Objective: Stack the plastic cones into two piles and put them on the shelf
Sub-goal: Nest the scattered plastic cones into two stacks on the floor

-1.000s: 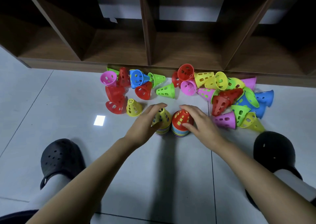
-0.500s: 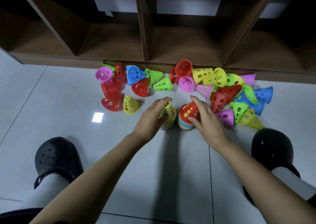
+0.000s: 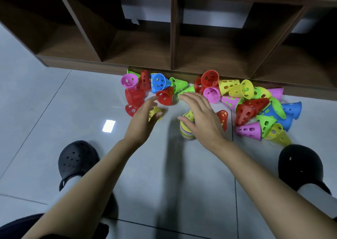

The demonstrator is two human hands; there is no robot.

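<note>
Grey tiled floor (image 3: 54,111) carried everything; wooden shelf (image 3: 173,38) stood behind, no piles in it yet. Loose cones (image 3: 244,109) lay scattered along shelf's front edge, within reach. Yellow-topped pile (image 3: 187,129) and red-topped pile (image 3: 223,117) stood side by side, part hidden under right hand (image 3: 200,118), fingers apart, holding nothing. Left hand (image 3: 144,118), fingers spread, reached at yellow cone (image 3: 155,114), probably next pick.

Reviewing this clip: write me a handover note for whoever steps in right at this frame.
Left hand: open, holds nothing, fingers stretched toward a red cone.
Right hand: open, holds nothing, above the yellow-topped pile.
The red-topped pile stands just to the right of it, partly hidden by that hand.
Done: two piles started on the floor.
Left: stack the many loose cones lying in front of the shelf, then put both piles on it.
</note>
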